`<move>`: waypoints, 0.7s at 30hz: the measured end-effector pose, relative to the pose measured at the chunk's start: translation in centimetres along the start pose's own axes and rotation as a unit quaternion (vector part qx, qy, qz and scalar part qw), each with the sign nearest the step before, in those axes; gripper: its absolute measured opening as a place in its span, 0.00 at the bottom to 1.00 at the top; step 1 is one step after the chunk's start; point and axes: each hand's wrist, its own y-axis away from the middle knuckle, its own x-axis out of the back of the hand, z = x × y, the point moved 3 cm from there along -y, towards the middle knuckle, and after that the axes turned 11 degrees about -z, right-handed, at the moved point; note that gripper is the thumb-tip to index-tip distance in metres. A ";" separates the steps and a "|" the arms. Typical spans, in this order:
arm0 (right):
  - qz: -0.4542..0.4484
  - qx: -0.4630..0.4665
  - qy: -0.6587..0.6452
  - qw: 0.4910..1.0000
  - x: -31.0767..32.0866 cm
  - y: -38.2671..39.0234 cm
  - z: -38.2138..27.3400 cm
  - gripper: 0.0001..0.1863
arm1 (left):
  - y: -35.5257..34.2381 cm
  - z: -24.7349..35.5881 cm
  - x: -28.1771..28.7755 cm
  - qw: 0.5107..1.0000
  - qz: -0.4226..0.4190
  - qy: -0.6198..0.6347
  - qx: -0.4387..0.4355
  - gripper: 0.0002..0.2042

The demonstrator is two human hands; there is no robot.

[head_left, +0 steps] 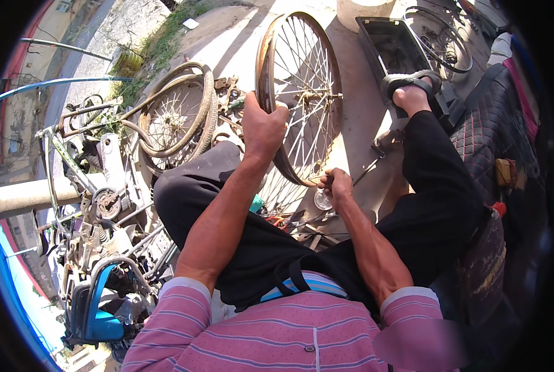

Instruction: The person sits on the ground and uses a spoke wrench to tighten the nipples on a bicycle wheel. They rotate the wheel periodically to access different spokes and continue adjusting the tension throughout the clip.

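Note:
A rusty spoked bicycle wheel [306, 97] stands upright before me, its hub and axle showing. My left hand [264, 127] is closed around the left side of its rim, thumb pressed against the metal. At the wheel's bottom edge, my right hand [337, 186] is closed in a pinch beside the rim and lower spokes. Whatever sits between those fingertips is too small to make out. A small round pale object [323, 199] shows just below the right fingers.
Another spoked wheel with a loose tyre [208, 118] leans at left, beside piled bicycle parts [108, 203]. A black crate [393, 46] stands at far right near my sandalled foot [411, 87]. A quilted dark cover [484, 118] lies at right. Tools and metal pieces [314, 234] lie between my legs.

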 end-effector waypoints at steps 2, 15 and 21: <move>0.010 0.117 0.214 0.970 -1.9 1.7 -2.1 0.13 | 0.1 0.1 -0.3 1.000 -0.005 0.000 0.006 0.14; 0.048 0.130 0.143 0.980 -1.2 3.2 -5.9 0.13 | 0.3 0.0 0.0 0.999 -0.015 0.042 0.001 0.14; 0.053 0.018 0.056 0.997 0.9 0.6 -1.8 0.13 | 0.3 0.2 0.2 0.998 -0.011 0.059 0.009 0.15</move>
